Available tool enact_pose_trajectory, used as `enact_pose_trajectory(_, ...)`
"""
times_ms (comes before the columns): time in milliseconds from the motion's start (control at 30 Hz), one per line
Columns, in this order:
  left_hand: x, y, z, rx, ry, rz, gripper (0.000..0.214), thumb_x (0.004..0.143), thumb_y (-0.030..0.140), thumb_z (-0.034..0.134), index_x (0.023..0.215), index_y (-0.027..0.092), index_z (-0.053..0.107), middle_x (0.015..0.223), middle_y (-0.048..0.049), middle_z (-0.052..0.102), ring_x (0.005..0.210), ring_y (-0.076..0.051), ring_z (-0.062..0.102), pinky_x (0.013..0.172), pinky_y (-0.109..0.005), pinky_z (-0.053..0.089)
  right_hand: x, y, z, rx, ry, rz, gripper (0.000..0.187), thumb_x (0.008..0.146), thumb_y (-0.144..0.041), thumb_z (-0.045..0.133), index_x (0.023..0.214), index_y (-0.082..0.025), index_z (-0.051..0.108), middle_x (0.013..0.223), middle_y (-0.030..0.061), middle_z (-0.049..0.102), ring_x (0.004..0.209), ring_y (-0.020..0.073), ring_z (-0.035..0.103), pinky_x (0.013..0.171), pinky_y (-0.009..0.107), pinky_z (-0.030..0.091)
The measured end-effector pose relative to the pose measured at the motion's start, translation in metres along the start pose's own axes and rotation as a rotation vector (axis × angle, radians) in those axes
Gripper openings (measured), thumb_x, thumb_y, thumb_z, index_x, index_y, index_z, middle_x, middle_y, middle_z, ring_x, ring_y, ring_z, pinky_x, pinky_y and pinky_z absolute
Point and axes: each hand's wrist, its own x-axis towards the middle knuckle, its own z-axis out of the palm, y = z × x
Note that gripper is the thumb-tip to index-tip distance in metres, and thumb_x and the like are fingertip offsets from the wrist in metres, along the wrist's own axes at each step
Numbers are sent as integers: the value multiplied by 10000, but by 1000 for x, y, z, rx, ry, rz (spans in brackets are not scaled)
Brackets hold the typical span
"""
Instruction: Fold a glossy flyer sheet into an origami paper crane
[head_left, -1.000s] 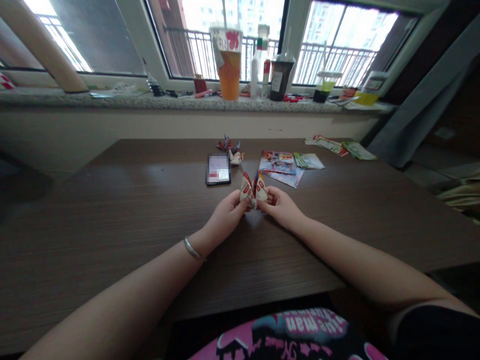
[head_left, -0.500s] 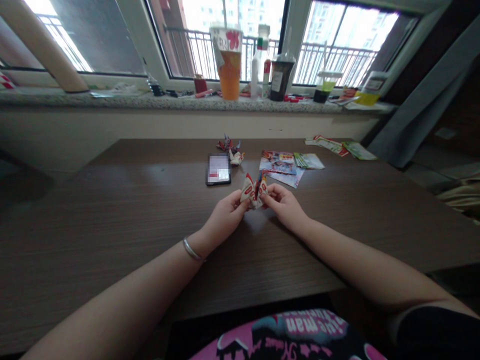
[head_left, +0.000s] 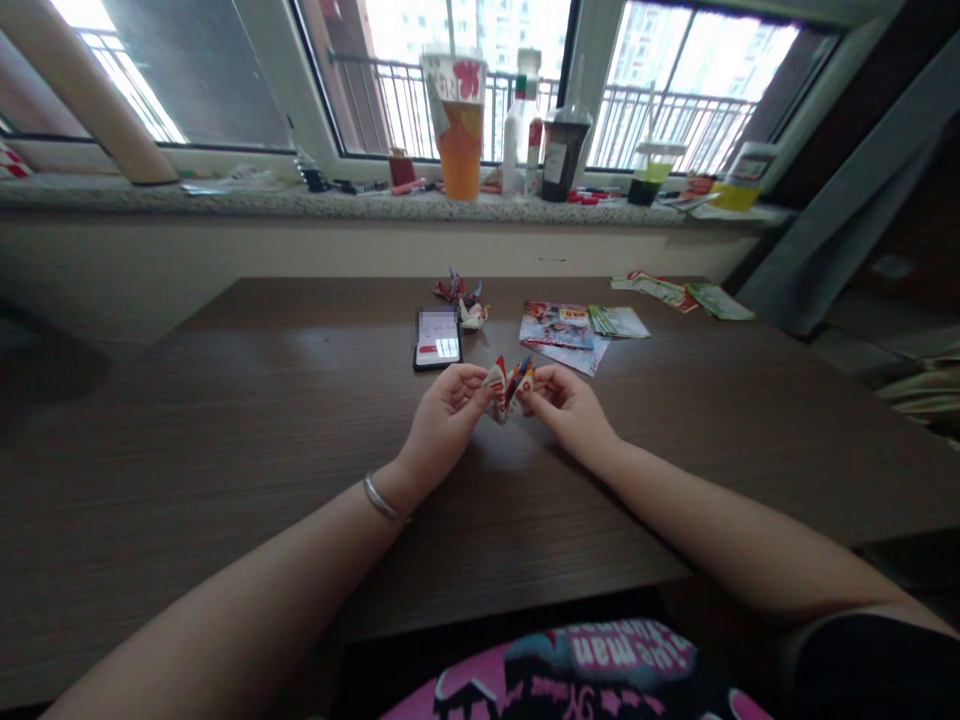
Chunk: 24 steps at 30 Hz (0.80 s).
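Observation:
A small folded paper piece point(head_left: 498, 392), white with red print and some blue, is held between both hands above the brown table point(head_left: 300, 440). My left hand point(head_left: 444, 415) pinches its left side between thumb and fingers. On the other side, my right hand point(head_left: 571, 408) grips the right edge in the same way. Two pointed flaps stand up from the paper with a gap between them. Just beyond my left hand lies a phone point(head_left: 437, 345) with a lit screen. Folded paper figures, one white point(head_left: 473, 316) and one red and purple point(head_left: 454, 288), sit behind the phone.
Printed flyers point(head_left: 556, 326) and green-edged paper slips point(head_left: 619, 321) lie beyond my right hand. More leaflets point(head_left: 664, 291) rest at the table's far right. Along the windowsill stand a tall orange drink cup point(head_left: 459, 140), a dark cup point(head_left: 562, 155), bottles point(head_left: 517, 140) and small clutter.
My left hand has turned and shifted slightly, with its fingers now higher on the folded paper. The paper's flaps have changed angle. My right hand has barely moved.

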Motion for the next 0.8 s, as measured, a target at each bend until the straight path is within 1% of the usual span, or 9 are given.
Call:
enact_pose_trajectory(67, 0, 1, 0, -9, -1, -10, 204, 810, 312, 687, 905, 167, 579, 801, -15, 675, 713, -125, 641, 671, -245, 532, 0, -3, 1, 16, 61, -15, 294, 743, -459, 714, 861, -214, 602, 736, -5, 631, 657, 123, 580, 630, 274, 488)
enact_pose_trajectory(133, -1, 1, 1, -11, -1, -23, 202, 801, 308, 695, 896, 166, 587, 810, -18, 682, 723, -126, 646, 683, -247, 530, 0, -4, 2, 17, 77, -9, 297, 727, -453, 728, 861, -214, 615, 727, -5, 636, 651, 122, 581, 628, 276, 493)
enact_pose_trajectory(300, -2, 0, 0, 24, -12, -55, 224, 785, 334, 704, 889, 162, 604, 786, -15, 675, 705, -130, 638, 665, -249, 519, -1, -4, 3, 2, 37, 19, 303, 712, -432, 739, 883, -203, 637, 782, 17, 666, 693, 134, 610, 627, 282, 501)
enact_pose_trajectory(400, -3, -1, 0, 27, -19, -64, 227, 789, 341, 699, 894, 163, 604, 788, -16, 677, 708, -130, 639, 661, -244, 516, -2, -5, 3, -47, 50, 3, 277, 728, -430, 723, 865, -202, 643, 802, 24, 666, 718, 142, 614, 595, 267, 481)
enact_pose_trajectory(600, -3, 3, 0, 83, -14, 1, 209, 818, 343, 669, 893, 154, 624, 850, -29, 667, 728, -132, 650, 667, -246, 531, -3, -9, 4, -102, 48, -3, 269, 729, -437, 713, 853, -207, 647, 824, 31, 670, 740, 154, 608, 537, 244, 435)
enact_pose_trajectory(700, -3, 3, 1, 97, -9, -15, 211, 826, 348, 660, 906, 158, 615, 798, -23, 675, 685, -131, 646, 627, -237, 526, -3, -10, 4, -117, 44, 21, 282, 732, -438, 709, 882, -206, 651, 843, 36, 682, 751, 160, 619, 546, 250, 439)
enact_pose_trajectory(800, -3, -1, 1, 80, -15, -26, 218, 826, 350, 659, 932, 166, 608, 826, -29, 685, 698, -133, 649, 635, -239, 532, -2, -9, 4, -145, 36, 61, 305, 719, -434, 726, 900, -200, 653, 881, 48, 701, 787, 174, 639, 570, 262, 455)
